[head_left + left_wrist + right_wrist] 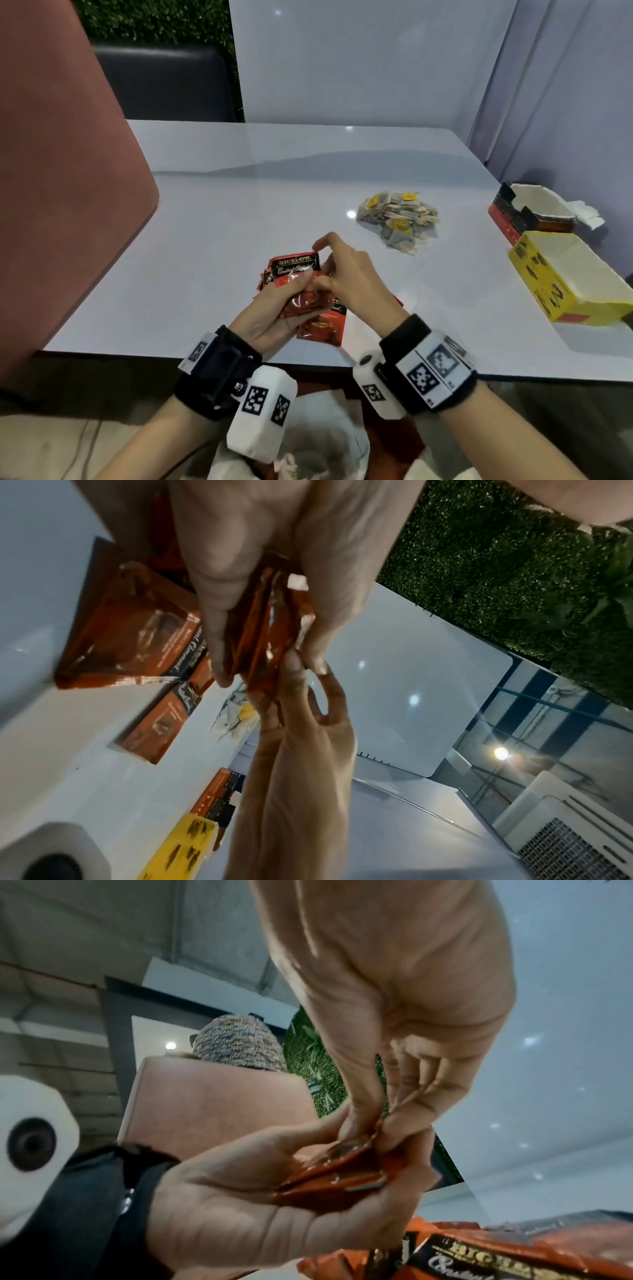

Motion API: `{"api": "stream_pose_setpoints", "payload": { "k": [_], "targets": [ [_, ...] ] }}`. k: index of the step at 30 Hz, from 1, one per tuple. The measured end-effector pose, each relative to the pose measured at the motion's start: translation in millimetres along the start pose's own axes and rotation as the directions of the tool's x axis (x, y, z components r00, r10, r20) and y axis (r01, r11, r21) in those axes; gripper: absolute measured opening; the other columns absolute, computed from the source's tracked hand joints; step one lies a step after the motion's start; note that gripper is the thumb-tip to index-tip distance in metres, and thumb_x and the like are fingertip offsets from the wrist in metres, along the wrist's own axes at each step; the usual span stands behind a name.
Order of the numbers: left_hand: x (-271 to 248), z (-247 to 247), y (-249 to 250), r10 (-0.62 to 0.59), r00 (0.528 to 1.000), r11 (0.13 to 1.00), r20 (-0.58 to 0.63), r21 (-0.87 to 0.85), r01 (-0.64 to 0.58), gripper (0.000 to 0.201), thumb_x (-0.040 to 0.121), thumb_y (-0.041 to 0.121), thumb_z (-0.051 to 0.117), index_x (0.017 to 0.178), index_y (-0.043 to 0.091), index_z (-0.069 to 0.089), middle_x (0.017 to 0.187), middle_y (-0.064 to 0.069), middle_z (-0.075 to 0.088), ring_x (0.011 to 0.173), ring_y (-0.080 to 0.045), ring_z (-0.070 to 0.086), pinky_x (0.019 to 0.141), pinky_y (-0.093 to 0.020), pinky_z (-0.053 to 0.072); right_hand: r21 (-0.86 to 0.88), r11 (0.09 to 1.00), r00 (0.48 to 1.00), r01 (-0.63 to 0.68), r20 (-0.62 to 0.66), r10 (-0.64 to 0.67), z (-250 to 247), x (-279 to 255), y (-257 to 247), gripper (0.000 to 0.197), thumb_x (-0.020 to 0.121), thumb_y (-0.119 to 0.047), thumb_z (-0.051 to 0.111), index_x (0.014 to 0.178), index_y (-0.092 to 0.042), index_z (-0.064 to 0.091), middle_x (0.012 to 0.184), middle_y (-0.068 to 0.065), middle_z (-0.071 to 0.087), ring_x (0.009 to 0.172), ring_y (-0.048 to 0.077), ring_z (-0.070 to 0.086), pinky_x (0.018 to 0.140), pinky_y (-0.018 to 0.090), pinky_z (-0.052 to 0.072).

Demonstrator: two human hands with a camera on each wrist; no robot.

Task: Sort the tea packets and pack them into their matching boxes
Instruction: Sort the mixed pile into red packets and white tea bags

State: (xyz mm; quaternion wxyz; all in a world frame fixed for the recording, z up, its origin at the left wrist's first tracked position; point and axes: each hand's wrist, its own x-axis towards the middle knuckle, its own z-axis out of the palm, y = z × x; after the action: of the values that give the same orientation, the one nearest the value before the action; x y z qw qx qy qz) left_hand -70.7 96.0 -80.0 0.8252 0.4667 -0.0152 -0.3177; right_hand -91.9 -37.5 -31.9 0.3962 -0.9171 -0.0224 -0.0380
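Note:
My left hand (274, 308) grips a stack of red Bigelow tea packets (296, 270) just above the white table (212, 219), near its front edge. In the left wrist view the stack (263, 631) sits between thumb and fingers. My right hand (346, 274) meets it from the right and pinches the stack's edge (369, 1139) with thumb and forefinger. More red packets (322, 325) lie flat on the table under the hands. A heap of pale paper tea bags with yellow tags (399, 216) lies further back right. A red-and-black box (513, 212) and a yellow box (548, 284) stand open at the right edge.
A pink chair back (61, 171) rises at the table's left side. White panels (359, 58) wall the table at the back and right. Crumpled white paper (587, 212) lies behind the red box. White cloth (325, 438) lies on my lap below the table edge.

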Motion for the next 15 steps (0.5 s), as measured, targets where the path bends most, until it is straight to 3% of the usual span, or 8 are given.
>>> {"api": "stream_pose_setpoints", "payload": {
  "k": [4,6,8,10,12,15],
  "targets": [
    [-2,-9,10,0.033,0.996,0.999,-0.082,-0.009,-0.034,0.030,0.093,0.018,0.049,0.114,-0.001,0.058,0.109,-0.020,0.067,0.103,-0.030,0.066,0.090,-0.043,0.052,-0.051,0.999,0.999,-0.004,-0.043,0.002,-3,-2,-1,0.027,0.094,-0.018,0.052,0.118,-0.012,0.043,0.081,-0.001,0.061,0.072,0.019,0.063,0.072,0.035,0.054],
    [-4,-16,16,0.065,0.992,0.997,-0.110,-0.041,-0.070,0.027,0.093,0.017,0.047,0.109,-0.001,0.060,0.099,-0.018,0.070,0.094,-0.028,0.069,0.087,-0.045,0.051,-0.221,0.974,0.999,-0.046,-0.038,0.038,-7,-7,4,0.027,0.096,-0.029,0.048,0.115,-0.011,0.041,0.098,0.010,0.065,0.085,0.027,0.063,0.075,0.040,0.052],
    [-7,-20,20,0.092,0.989,0.995,-0.118,-0.024,-0.096,0.026,0.093,0.017,0.047,0.106,0.000,0.061,0.088,-0.015,0.069,0.083,-0.023,0.071,0.084,-0.045,0.053,-0.404,0.904,0.983,-0.140,0.050,0.175,0,-15,9,0.048,0.092,-0.046,0.049,0.120,-0.008,0.037,0.108,0.014,0.062,0.094,0.031,0.061,0.074,0.037,0.047],
    [-8,-22,20,0.105,0.987,0.994,-0.121,-0.006,-0.107,0.030,0.090,0.023,0.049,0.104,0.000,0.062,0.083,-0.012,0.066,0.075,-0.019,0.069,0.082,-0.043,0.056,-0.494,0.845,0.947,-0.206,0.118,0.300,17,-22,13,0.076,0.085,-0.057,0.052,0.133,-0.005,0.027,0.119,0.015,0.056,0.106,0.032,0.058,0.080,0.038,0.045],
    [-8,-20,18,0.098,0.988,0.995,-0.122,-0.025,-0.102,0.043,0.086,0.035,0.050,0.106,-0.001,0.061,0.082,-0.011,0.064,0.074,-0.019,0.066,0.084,-0.044,0.054,-0.533,0.817,0.939,-0.219,0.111,0.324,32,-25,15,0.089,0.082,-0.055,0.059,0.141,-0.004,0.016,0.128,0.018,0.048,0.114,0.034,0.053,0.087,0.040,0.044],
    [-7,-22,15,0.062,0.993,0.995,-0.098,-0.070,-0.069,0.065,0.081,0.056,0.044,0.108,0.000,0.063,0.083,-0.013,0.065,0.077,-0.021,0.064,0.091,-0.051,0.048,-0.546,0.808,0.945,-0.222,0.082,0.315,42,-24,17,0.086,0.085,-0.031,0.066,0.143,-0.004,0.010,0.128,0.021,0.046,0.115,0.035,0.050,0.087,0.039,0.044]
  ]
}}
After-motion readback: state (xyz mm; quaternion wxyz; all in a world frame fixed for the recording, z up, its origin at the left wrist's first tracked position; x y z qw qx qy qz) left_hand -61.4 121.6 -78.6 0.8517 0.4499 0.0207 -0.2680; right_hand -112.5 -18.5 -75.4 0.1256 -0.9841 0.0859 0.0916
